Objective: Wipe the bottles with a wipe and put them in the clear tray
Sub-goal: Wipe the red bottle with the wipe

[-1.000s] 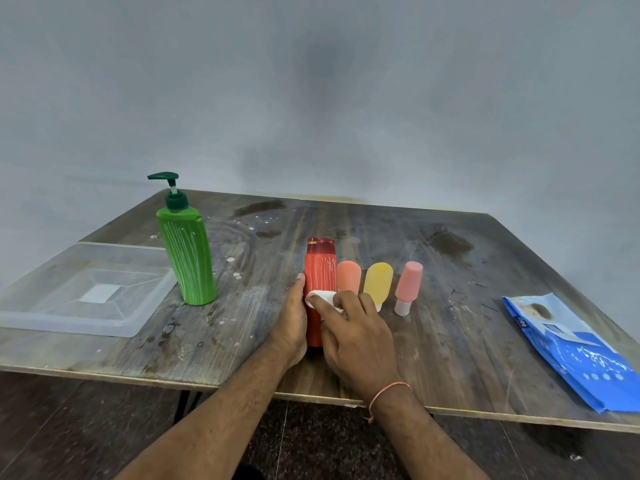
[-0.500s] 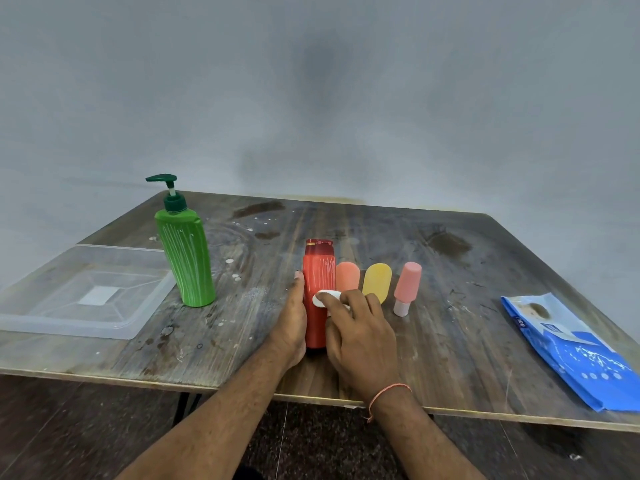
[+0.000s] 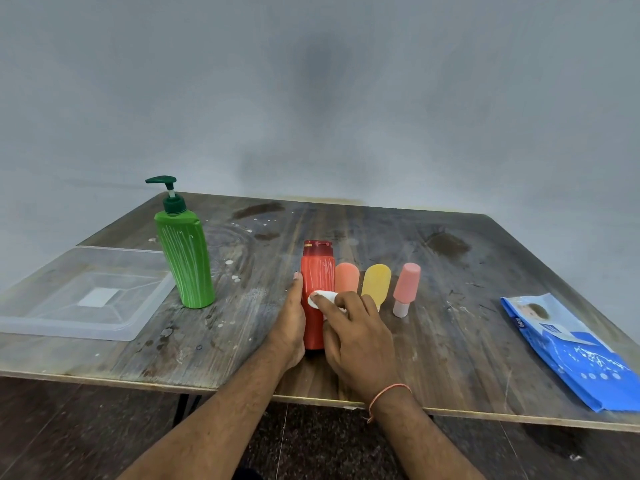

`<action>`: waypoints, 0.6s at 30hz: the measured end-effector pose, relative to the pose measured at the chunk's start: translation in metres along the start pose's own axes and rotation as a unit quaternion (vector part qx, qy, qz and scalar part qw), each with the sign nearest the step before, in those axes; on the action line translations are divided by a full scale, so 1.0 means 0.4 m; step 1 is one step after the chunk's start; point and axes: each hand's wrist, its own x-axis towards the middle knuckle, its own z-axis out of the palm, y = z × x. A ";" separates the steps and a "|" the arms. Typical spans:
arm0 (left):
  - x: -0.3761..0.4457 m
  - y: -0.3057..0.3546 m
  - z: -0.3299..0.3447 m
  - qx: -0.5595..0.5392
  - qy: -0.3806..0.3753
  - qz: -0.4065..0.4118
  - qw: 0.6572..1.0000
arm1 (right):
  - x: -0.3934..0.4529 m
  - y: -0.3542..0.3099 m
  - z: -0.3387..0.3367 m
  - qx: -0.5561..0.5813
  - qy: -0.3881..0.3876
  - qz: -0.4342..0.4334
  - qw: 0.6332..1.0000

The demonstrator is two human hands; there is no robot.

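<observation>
Right hand (image 3: 356, 337) pinching white wipe (image 3: 322, 299) against red bottle (image 3: 317, 289) (label unreadable), left hand (image 3: 291, 327) gripping its side.

A plain grey-blue wall (image 3: 346, 98) fills the upper half, bare and evenly lit, with a soft darker patch near its middle. Below it stands a dark wood-grain worktop (image 3: 433, 271) — scuffed, stained and flecked with pale spots, its front edge light. Beneath lies a dark brown floor (image 3: 69, 427), with a black leg (image 3: 181, 408) showing under the edge.
</observation>
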 end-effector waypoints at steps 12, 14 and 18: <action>-0.006 0.009 0.003 -0.008 -0.005 -0.002 1.000 | -0.003 0.003 -0.005 0.005 0.010 0.021 1.000; -0.008 0.011 0.003 -0.007 -0.006 -0.003 1.000 | -0.002 0.005 -0.006 0.007 0.018 0.042 0.999; -0.009 0.013 0.005 -0.019 -0.006 -0.006 1.000 | 0.001 0.003 -0.002 0.008 0.010 0.025 1.000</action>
